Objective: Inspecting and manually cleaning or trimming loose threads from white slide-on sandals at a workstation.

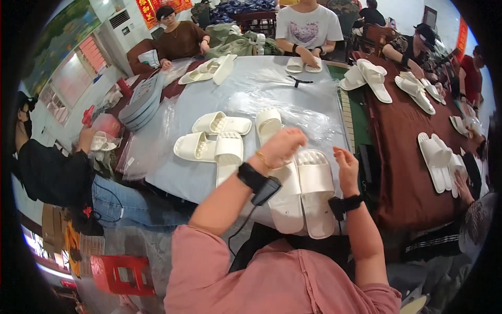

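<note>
The pair of white slippers (306, 191) lies side by side at the lower centre of the frame, on the near edge of the bench (251, 94). The left hand (282, 146) hovers above the pair, fingers curled together, pinching nothing visible. The right hand (346, 167) stands edge-on just right of the pair, fingers loosely bent, not gripping. Three more white slippers (217, 141) lie left of centre

I see a table (314, 112) under a clear plastic sheet (251, 91) at frame centre. On it lie three loose white slippers (217, 137) left of centre, a side-by-side pair (303, 196) at its lower edge, and a black strap (299, 80) toward the top.
</note>
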`<state>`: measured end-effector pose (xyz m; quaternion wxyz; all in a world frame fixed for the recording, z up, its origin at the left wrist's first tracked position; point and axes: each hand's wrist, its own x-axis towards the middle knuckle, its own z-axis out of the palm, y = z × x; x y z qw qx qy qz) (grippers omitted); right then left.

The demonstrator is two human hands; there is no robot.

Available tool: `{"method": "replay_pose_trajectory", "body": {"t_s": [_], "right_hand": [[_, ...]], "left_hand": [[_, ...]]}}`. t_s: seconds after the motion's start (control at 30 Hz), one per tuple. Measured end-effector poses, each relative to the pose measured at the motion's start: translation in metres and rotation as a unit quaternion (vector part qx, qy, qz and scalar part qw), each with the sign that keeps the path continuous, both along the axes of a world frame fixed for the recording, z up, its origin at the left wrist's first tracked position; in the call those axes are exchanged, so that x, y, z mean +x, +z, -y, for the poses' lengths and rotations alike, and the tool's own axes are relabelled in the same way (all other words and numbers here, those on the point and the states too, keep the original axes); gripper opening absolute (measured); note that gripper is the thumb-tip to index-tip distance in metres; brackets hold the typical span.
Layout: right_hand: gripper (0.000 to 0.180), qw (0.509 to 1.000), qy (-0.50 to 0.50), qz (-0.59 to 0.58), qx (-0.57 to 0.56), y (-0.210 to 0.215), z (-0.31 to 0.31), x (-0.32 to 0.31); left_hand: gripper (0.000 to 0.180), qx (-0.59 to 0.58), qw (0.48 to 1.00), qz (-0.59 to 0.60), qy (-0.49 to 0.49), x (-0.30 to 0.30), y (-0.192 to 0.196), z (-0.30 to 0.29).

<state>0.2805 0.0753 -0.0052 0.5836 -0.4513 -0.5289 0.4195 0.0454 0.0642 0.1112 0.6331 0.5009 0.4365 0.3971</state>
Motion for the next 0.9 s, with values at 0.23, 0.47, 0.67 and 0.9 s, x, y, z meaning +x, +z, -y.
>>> {"method": "replay_pose_trajectory", "body": {"t_s": [0.23, 0.47, 0.67, 0.9], "right_hand": [[0.022, 0.998, 0.004, -0.038, -0.058, -0.019, 0.011, 0.025], [0.020, 0.995, -0.013, 0.002, -0.104, -0.045, 0.018, 0.018], [0.018, 0.997, -0.016, 0.023, -0.078, -0.047, 0.021, 0.019], [0.017, 0.994, 0.013, 0.083, -0.076, -0.041, 0.027, 0.020]], "left_hand": [[0.014, 0.311, 0.874, -0.003, 0.373, -0.130, 0.129, 0.015], [0.028, 0.417, 0.524, -0.388, 0.634, -0.247, 0.057, -0.008], [0.047, 0.109, 0.802, -0.553, 0.200, -0.197, -0.058, 0.037], [0.053, 0.183, 0.765, -0.513, 0.344, -0.142, -0.121, 0.032]]}}
